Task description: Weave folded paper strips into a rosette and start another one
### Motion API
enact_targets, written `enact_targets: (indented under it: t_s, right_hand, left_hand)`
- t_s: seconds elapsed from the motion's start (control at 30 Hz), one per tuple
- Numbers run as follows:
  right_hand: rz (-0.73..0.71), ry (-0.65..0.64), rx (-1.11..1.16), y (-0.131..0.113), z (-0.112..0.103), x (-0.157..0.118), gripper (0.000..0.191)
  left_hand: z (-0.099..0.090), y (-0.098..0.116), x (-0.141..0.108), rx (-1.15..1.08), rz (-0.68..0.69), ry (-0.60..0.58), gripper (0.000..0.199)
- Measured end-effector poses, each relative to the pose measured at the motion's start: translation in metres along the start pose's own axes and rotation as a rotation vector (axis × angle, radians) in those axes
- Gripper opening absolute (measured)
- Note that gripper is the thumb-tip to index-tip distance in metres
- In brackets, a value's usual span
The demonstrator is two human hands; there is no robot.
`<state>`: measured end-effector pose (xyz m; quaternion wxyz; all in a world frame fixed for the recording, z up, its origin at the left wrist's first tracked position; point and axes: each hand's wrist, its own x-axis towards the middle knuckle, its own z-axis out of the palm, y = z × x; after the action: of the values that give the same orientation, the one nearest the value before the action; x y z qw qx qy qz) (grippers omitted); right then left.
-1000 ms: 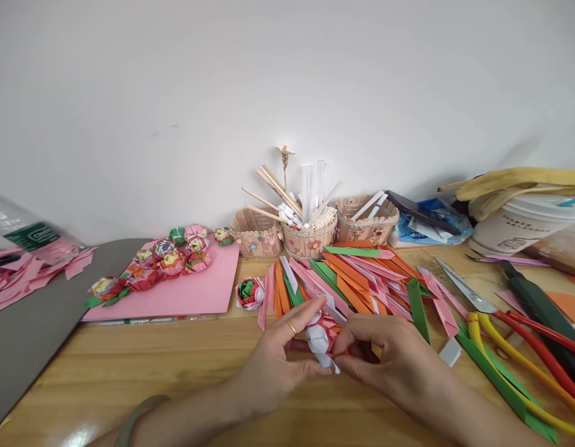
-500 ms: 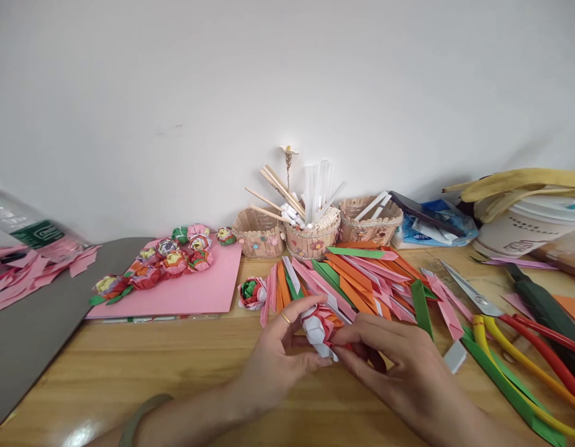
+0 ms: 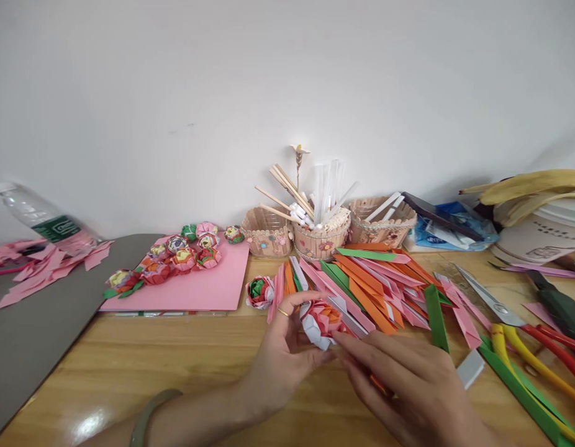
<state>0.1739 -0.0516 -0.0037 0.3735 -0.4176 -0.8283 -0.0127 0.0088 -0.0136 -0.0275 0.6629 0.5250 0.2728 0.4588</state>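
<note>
A folded paper flower (image 3: 321,323) with white outer petals and a pink and orange middle is held over the wooden table. My left hand (image 3: 292,344) curves round its left side, thumb below and index finger above. At its lower right, the fingers of my right hand (image 3: 399,372) press against the edge; the fingertips are partly hidden. Just behind lies a pile of folded paper strips (image 3: 366,279) in pink, orange, green and white. A finished-looking flower with a green middle (image 3: 259,292) rests left of the pile.
Several paper flowers (image 3: 182,259) sit on pink sheets (image 3: 208,288) at the left. Wooden baskets (image 3: 267,234) stand by the wall. Scissors (image 3: 502,309) and a white tub (image 3: 543,230) are at right. A bottle (image 3: 54,223) and pink scraps (image 3: 49,270) lie far left.
The view has shifted slightly left, so objects appear further right. The flower's middle now faces up more, and my right hand's fingers have straightened and moved lower at its right edge.
</note>
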Motion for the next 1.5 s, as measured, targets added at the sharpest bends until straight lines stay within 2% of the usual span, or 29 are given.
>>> enact_targets:
  t_s: [0.1,0.23,0.4,0.5,0.63,0.77,0.93,1.0,1.13,1.3,1.5]
  right_hand:
    - [-0.050,0.007,-0.025,0.001,0.000,-0.003,0.025]
    - [-0.012,0.029,-0.004,0.001,-0.002,-0.004,0.027]
    - [-0.028,-0.041,0.105,-0.002,-0.007,0.000,0.027]
    - [0.111,-0.042,0.215,-0.002,-0.012,0.004,0.025]
    - [0.344,-0.025,0.344,0.001,-0.014,0.011,0.019]
    - [0.433,-0.084,0.412,0.004,-0.012,0.016,0.016]
    - [0.454,-0.098,0.452,0.003,-0.011,0.016,0.015]
    - [0.461,-0.106,0.471,0.003,-0.011,0.016,0.014]
    - [0.464,-0.129,0.493,0.002,-0.012,0.017,0.012]
    - [0.453,-0.143,0.488,0.002,-0.012,0.016,0.009]
    - [0.370,-0.141,0.417,0.005,-0.011,0.014,0.010]
  left_hand:
    - [0.000,0.000,0.000,-0.014,0.012,0.016,0.046]
    - [0.001,0.000,0.000,-0.050,0.035,0.012,0.047]
    - [0.000,0.000,0.000,-0.043,0.054,0.008,0.045]
    - [-0.001,0.000,0.001,-0.062,0.058,-0.018,0.047]
    - [-0.003,0.002,0.001,-0.092,-0.021,-0.045,0.054]
    - [-0.003,0.001,-0.001,-0.130,-0.115,-0.041,0.061]
    - [-0.004,-0.003,0.000,-0.074,-0.034,0.034,0.056]
    - [-0.004,-0.003,0.000,-0.051,-0.013,0.029,0.051]
    - [-0.004,-0.001,-0.001,-0.040,-0.038,-0.018,0.046]
    - [-0.004,0.001,-0.001,-0.067,-0.069,-0.018,0.045]
    - [-0.005,-0.001,0.001,-0.086,-0.150,-0.015,0.052]
